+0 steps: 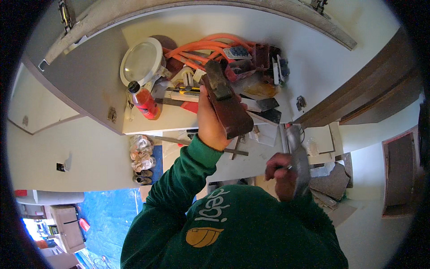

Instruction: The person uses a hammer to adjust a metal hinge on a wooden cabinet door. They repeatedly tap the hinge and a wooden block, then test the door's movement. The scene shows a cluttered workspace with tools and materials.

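Note:
My left hand (209,119) grips a dark reddish-brown wooden hand plane (233,115) with a dark metal piece on top, held over the cabinet shelf. My right hand (282,175) is lower right, its fingers curled on something small and metallic that I cannot make out, beside a long grey tool (293,143). On the shelf, near the plane, are a red-labelled bottle (145,104), a yellow utility knife (188,88), a round white light fitting (141,60), orange hose (199,46) and dark flat pieces (268,105).
The white cabinet (324,71) has raised doors. A lower counter (233,168) holds loose strips. Shoes (142,177) and crumpled bags sit at left, with blue floor sheeting (103,224) beyond. Broken boards (327,181) lean at right.

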### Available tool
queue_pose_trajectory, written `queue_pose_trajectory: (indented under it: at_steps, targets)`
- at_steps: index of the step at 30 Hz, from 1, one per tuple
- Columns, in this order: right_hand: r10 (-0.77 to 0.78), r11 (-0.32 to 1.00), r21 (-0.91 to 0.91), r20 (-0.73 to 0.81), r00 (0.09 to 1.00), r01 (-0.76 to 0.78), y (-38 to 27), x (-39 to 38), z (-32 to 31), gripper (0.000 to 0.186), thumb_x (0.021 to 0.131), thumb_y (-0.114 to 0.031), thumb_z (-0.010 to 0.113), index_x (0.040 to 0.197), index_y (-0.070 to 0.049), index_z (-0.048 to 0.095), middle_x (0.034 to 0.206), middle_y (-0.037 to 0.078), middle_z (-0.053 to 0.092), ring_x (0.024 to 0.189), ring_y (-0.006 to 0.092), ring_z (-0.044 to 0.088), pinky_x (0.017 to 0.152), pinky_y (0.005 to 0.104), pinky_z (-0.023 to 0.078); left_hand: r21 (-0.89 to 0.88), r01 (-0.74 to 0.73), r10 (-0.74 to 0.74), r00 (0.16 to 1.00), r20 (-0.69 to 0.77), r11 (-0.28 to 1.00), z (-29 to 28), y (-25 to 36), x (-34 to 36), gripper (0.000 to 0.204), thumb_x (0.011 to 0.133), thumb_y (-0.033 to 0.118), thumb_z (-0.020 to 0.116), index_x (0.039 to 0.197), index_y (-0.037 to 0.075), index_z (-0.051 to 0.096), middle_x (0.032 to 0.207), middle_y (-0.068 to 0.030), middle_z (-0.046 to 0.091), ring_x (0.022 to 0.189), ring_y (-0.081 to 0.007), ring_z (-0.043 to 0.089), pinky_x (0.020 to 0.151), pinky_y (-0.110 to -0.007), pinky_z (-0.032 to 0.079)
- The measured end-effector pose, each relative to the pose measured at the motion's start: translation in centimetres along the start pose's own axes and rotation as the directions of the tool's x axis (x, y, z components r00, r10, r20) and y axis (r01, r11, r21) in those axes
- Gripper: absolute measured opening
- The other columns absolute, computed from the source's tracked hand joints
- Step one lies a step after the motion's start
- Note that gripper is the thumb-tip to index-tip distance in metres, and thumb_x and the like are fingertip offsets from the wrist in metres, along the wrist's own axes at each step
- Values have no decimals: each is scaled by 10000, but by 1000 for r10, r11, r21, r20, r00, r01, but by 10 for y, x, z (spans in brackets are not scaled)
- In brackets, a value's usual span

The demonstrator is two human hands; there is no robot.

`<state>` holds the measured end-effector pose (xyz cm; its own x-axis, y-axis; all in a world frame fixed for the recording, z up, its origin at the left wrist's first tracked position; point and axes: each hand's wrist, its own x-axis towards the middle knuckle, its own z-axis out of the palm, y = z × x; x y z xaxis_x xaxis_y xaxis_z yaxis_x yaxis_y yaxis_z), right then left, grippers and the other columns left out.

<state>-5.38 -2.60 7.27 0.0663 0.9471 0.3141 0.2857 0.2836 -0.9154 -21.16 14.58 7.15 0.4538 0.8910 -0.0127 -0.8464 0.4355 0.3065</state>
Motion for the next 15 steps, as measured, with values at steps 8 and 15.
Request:
queue_pose_trajectory:
  at_steps: [8, 15]
  targets:
    - [184, 958, 201, 107, 977, -202, -9, -4, 19, 583, 811, -541, 693, 968, 14, 609, 693, 51, 535, 555, 119, 497, 485, 272, 396, 5, 2, -2, 998, 62, 1000, 6, -7, 14, 556, 944, 587, 413, 1139, 88, 559, 921, -80, 611, 821, -244, 602, 733, -382, 511]
    - [245, 939, 199, 187, 951, -281, -5, -1, 23, 503, 854, -478, 664, 961, 8, 592, 678, 36, 527, 581, 114, 499, 515, 262, 389, 37, 13, -14, 1000, 24, 999, 12, -11, 10, 600, 943, 625, 366, 1126, 87, 557, 936, -85, 617, 837, -241, 608, 746, -382, 512]
